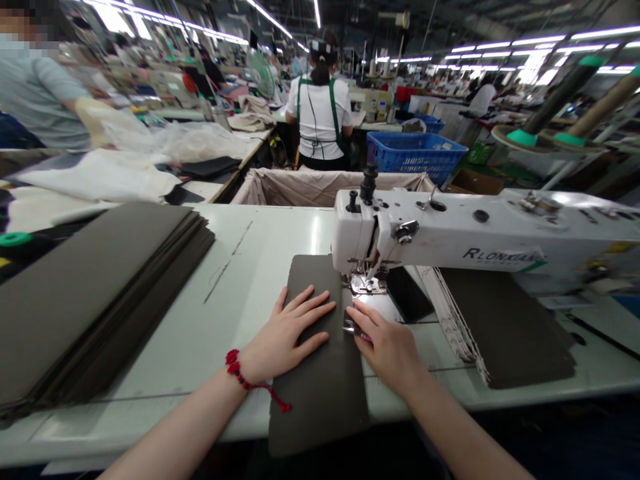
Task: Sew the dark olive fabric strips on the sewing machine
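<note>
A dark olive-brown sheet panel (pixel 316 393) lies lengthwise on the white sewing table (pixel 240 313), its far end under the presser foot (pixel 363 283) of a white industrial sewing machine (pixel 450 230). My left hand (pixel 284 331) rests flat on the panel with its fingers spread. My right hand (pixel 385 343) presses on the panel's right edge, close to the needle area and a small metal piece (pixel 351 327). A tall stack of similar panels (pixel 95 300) lies at the left. A bound stack (pixel 505 327) lies right, partly under the machine arm.
A fabric-lined bin (pixel 320 187) stands beyond the table, with a blue plastic basket (pixel 415 153) behind it. A co-worker (pixel 319 110) in a white shirt stands past the bin. Another person (pixel 40 93) works at the far left among white sheets.
</note>
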